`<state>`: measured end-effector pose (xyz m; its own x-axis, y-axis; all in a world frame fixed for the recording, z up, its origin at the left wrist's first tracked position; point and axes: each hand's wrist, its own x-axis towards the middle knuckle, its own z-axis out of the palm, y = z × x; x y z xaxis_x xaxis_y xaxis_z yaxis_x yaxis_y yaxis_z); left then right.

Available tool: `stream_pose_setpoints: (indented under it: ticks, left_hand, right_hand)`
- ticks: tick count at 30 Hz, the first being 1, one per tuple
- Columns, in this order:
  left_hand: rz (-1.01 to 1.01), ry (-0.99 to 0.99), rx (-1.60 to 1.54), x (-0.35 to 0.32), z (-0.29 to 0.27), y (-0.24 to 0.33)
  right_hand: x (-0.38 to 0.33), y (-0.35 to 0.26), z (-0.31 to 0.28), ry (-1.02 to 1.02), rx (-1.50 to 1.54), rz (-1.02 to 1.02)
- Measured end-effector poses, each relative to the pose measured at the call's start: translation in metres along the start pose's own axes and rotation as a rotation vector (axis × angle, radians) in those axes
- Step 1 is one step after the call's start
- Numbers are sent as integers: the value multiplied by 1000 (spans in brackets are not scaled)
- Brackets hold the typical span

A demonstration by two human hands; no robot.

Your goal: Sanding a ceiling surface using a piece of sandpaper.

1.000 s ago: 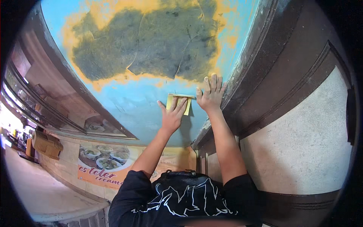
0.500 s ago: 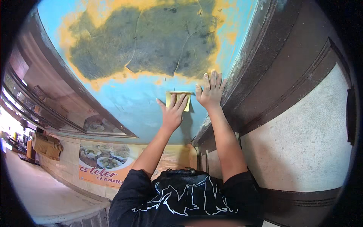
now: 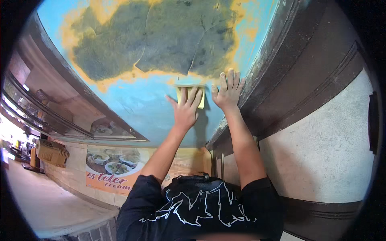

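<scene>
My left hand [image 3: 186, 111] presses a folded sheet of yellow sandpaper [image 3: 202, 99] flat against a blue painted wall [image 3: 148, 106]. Three fingers lie over the sheet and the thumb is spread out to the left. My right hand [image 3: 228, 94] rests on the same wall with its fingers apart and holds nothing; it is beside the sandpaper, close to the dark frame [image 3: 251, 92]. Above both hands spreads a large grey-green patch [image 3: 161, 40] with cracks and an orange border. The underside of the sandpaper is hidden against the wall.
A glazed window in a dark frame [image 3: 76, 102] runs along the left. On the right stand dark wood panels and a pale rough panel [image 3: 317, 148]. Below the wall hangs a food poster [image 3: 110, 170]. At lower left are a pale counter [image 3: 52, 201] and a tan ribbed box [image 3: 52, 152].
My left hand has slid the sandpaper up the wall, nearer the orange border. My right hand stays flat beside it, and the whole view has shifted slightly.
</scene>
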<state>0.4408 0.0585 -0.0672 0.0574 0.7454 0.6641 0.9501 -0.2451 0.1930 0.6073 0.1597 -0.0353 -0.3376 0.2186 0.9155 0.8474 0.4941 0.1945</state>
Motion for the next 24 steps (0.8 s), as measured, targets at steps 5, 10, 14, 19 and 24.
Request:
stream_pose_setpoints:
  ticks: [5,10,14,19,24]
  left_hand:
    - [46,53,-10,16,-12,6]
    - [38,-67,94,-24,14,3]
    - [104,27,29,15,-13,20]
    - [91,1,42,14,-12,13]
    - [67,-76,86,-24,14,8]
  right_hand:
    - [-1,1,1,43,20,33]
    - [1,-1,0,34,41,24]
    - [1,3,-1,38,40,29]
    - [4,2,-7,39,45,31]
    - [-2,5,-7,22,68,33]
